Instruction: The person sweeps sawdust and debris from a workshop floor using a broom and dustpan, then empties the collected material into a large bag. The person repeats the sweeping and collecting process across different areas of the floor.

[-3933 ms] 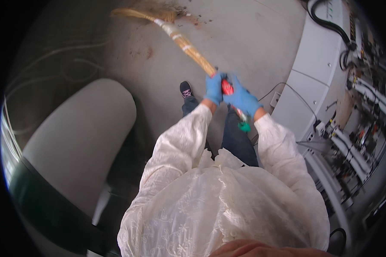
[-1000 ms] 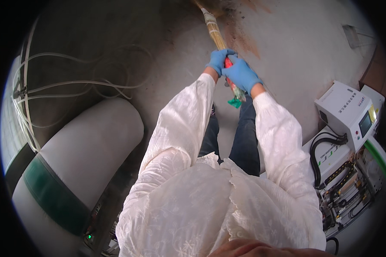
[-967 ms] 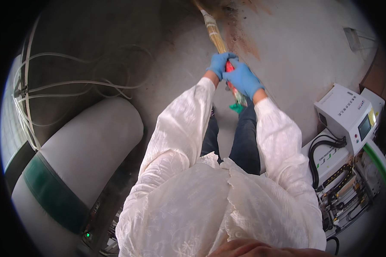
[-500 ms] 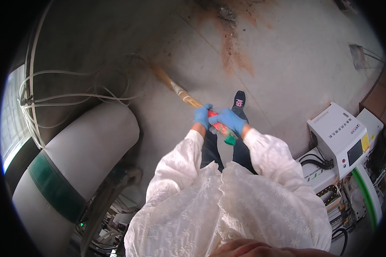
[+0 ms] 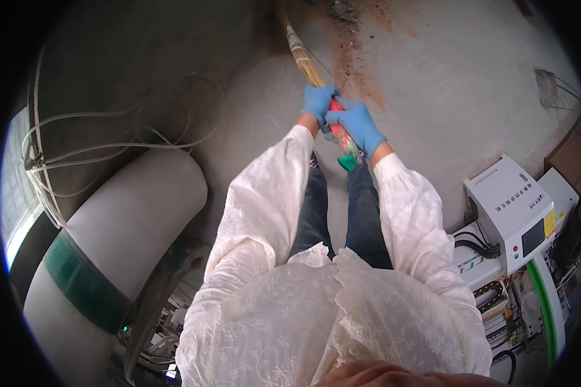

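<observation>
Both my hands, in blue gloves, are wrapped round the handle of a straw broom (image 5: 305,63). My left hand (image 5: 319,103) is closed on it farther up, next to the bare straw. Just below, my right hand (image 5: 358,126) grips the red-wrapped part, near the handle's green end. The broom slants away from me, and its bristle end at the top is dark and blurred. Reddish-brown dirt (image 5: 358,74) is spread on the floor to the right of the broom, with a darker pile of debris (image 5: 346,14) at the far edge.
At left stands a large rounded white machine housing (image 5: 145,193) with a green band. Loose clear hoses (image 5: 97,155) loop above it. A white machine (image 5: 510,206) with a small screen stands at right, near brown cardboard (image 5: 571,151). Grey concrete floor (image 5: 432,129) lies between.
Both hands have pushed the broom forward and slightly right, from the left floor toward the dirt. My arms are stretched farther out. The shoe seen ahead before is now mostly hidden behind my hands.
</observation>
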